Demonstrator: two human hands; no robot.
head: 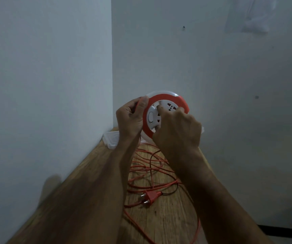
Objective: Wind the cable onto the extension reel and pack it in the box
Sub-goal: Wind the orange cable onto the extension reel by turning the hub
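I hold a round extension reel (168, 101), red ring around a white socket face, up in front of the wall corner. My left hand (132, 118) grips its left rim. Over the white centre, my right hand (178, 131) curls its fingers into the face. The orange cable (152, 173) lies in loose loops on the wooden table (168, 217) below, and its red two-pin plug (148, 198) rests near the middle. A clear plastic box (111, 139) sits at the far end of the table, mostly hidden behind my hands.
White walls meet in a corner right behind the reel. The narrow table runs between the left wall and an open drop on the right, where the dark floor (282, 231) shows.
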